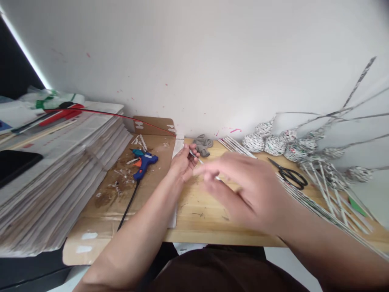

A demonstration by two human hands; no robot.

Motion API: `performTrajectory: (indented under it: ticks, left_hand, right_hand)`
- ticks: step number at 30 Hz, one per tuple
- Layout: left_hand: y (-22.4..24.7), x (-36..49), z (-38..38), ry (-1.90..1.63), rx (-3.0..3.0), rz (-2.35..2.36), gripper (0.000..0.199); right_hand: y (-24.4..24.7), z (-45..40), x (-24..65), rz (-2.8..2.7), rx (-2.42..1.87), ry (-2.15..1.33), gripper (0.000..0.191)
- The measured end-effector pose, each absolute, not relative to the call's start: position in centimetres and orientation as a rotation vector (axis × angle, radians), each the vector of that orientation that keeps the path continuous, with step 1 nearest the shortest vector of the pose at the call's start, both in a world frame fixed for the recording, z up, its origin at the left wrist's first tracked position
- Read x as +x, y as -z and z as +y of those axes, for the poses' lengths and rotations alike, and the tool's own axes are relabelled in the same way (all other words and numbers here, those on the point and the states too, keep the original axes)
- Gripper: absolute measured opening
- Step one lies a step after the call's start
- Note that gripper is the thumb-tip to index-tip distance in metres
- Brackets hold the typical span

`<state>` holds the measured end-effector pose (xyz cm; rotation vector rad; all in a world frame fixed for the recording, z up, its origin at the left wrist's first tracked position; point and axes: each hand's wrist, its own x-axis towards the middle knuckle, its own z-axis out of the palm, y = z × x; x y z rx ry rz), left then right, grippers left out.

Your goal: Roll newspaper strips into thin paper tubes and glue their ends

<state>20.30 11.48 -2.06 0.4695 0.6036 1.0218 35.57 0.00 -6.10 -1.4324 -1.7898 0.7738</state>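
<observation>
Starting at my far left, a dark, flat object (18, 167) with rounded corners lies on a thick stack of paper (82, 162), together with a red-handled tool (60, 114) and a crumpled plastic bag (50, 98). A thin red-and-black line (121, 116) runs from the stack across to the back of a cardboard sheet (121, 221). On that cardboard rests a blue glue gun (144, 164), its cord trailing towards me, with pale scraps strewn around it.

Next comes my left hand (183, 162), palm partly turned up, fingers curled in around a thin pale rod (199, 160). The rod slants down to the right, passing behind the fingers of my right hand (249, 190), which is blurred; its thumb and forefinger are near each other, but I cannot tell whether they pinch the rod. A crumpled grey cloth (203, 144) lies just behind my left hand.

Further right, several paper sticks (235, 146) lie near the wall beside a row of woven paper shapes (253, 143), some with long stems. Black-handled scissors (284, 172) lie in front of these, and more long sticks (313, 205) stretch to the table's right edge, near a green piece (357, 207).
</observation>
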Motion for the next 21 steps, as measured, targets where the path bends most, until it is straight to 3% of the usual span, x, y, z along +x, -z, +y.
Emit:
performTrajectory:
  ticks: [4, 10, 12, 17, 21]
  left_hand:
    - [2.2, 20.3, 11.5, -1.009, 0.484, 0.598, 0.029]
    - [2.2, 20.2, 11.7, -1.011, 0.475, 0.594, 0.028]
    - [2.1, 20.1, 11.8, -1.012, 0.468, 0.601, 0.027]
    - [1.7, 19.9, 11.6, -0.943, 0.396, 0.573, 0.027]
    - [1.6, 19.9, 11.5, -0.948, 0.395, 0.585, 0.027]
  right_hand:
    - [-0.7, 0.7, 33.4, -1.974, -1.707, -0.227, 0.032]
    - [0.8, 1.1, 32.1, -1.982, -1.744, -0.294, 0.032]
    - [1.5, 1.1, 32.1, -1.867, -1.690, -0.468, 0.032]
    - [2.5, 0.6, 31.7, -1.131, -1.249, -1.554, 0.033]
    - [3.2, 0.4, 31.4, -0.959, -1.086, -1.759, 0.035]
